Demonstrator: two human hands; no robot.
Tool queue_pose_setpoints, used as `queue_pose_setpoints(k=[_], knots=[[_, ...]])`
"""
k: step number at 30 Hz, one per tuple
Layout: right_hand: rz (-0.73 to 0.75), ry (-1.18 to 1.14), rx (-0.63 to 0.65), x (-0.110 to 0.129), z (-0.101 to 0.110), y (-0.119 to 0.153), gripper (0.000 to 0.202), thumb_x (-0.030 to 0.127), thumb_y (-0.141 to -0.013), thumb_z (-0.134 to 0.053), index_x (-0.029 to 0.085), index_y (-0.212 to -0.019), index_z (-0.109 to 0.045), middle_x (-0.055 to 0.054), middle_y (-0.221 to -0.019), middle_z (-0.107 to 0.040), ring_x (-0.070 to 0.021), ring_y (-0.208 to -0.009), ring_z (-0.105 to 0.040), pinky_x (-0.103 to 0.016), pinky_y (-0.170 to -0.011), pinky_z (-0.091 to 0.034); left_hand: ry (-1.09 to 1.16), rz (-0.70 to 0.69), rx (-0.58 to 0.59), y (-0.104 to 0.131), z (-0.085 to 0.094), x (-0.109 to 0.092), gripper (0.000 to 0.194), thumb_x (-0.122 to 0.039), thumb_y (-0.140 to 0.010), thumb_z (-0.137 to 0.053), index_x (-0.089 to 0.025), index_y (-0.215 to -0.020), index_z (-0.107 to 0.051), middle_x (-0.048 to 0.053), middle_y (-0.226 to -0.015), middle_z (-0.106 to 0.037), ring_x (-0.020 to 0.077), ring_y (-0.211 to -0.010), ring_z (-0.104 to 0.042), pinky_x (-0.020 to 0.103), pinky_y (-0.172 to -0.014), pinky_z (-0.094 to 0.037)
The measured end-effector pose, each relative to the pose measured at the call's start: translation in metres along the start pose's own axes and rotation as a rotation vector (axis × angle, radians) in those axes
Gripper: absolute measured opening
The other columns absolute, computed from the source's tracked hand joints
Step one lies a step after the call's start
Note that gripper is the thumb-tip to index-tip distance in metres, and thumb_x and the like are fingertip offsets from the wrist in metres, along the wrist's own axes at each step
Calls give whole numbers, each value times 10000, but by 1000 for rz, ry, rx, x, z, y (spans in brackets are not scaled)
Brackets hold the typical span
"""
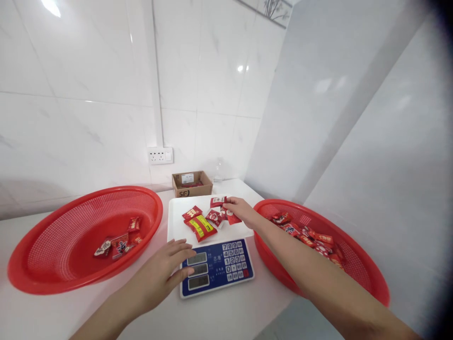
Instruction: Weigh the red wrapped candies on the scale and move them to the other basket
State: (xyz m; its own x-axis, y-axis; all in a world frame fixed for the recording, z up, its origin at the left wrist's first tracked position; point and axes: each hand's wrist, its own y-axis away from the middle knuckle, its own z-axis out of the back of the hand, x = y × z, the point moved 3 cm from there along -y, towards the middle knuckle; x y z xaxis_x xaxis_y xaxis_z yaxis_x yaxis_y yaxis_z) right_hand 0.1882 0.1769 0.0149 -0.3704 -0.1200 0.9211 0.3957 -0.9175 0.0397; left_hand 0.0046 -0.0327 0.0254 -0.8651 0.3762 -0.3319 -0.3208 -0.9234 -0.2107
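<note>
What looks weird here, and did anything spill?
Nothing looks spilled or broken. Only the packet with yellow panels on the white weighing tray looks a bit different, because the small packets around it are mostly red and white.

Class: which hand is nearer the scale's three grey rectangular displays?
Left. The left hand is partly over the displays; the right hand is beyond them, at small red wrapped packets.

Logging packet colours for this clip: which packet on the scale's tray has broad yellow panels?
The packet at the near edge of the tray, closest to the displays. The other packets there look mainly red, without broad yellow panels.
</note>
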Motion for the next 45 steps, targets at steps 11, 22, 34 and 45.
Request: queue_pose_setpoints(k=[11, 22, 34, 45], knots=[[60, 124, -60, 7, 9, 4, 156, 298, -732, -600, 168, -809, -640, -21, -749, -682, -128, -667, -609, -235, -620, -476, 21, 34, 7, 4, 2, 1, 315, -370, -893, -441, -249, -1148, -582, 67, -1236, -586, 232, -1165, -513, 411, -971, -434], [-15, 156, -36, -1, 23, 26, 101, 201, -735, -591, 173, -830, -611, -7, -700, -679, -112, -596, -600, -206, -522, -456, 29, -19, 3, -3, -5, -5, 299, -345, -884, -463, -265, -1144, -589, 50, -1211, -607, 231, -1163, -518, 400, -962, -448], [6, 454, 8, 2, 3, 21, 317, 206, -668, -681, 211, -975, -603, -21, -904, -665, -93, -584, -560, -203, -512, -421, 66, -41, -30, -3, -5, -11, 289, -312, -871, -496, -269, -1140, -592, 53, -1191, -619, 235, -1154, -522, 412, -955, -455], [126, 543, 63, 2, -9, 22, 189, 137, -686, -633, 222, -855, -633, 17, -819, -684, -122, -726, -617, -210, -624, -445, 54, -40, -29, -4, -6, -11, 286, -312, -874, -491, -279, -1142, -585, 47, -1206, -609, 232, -1158, -519, 410, -957, -455]])
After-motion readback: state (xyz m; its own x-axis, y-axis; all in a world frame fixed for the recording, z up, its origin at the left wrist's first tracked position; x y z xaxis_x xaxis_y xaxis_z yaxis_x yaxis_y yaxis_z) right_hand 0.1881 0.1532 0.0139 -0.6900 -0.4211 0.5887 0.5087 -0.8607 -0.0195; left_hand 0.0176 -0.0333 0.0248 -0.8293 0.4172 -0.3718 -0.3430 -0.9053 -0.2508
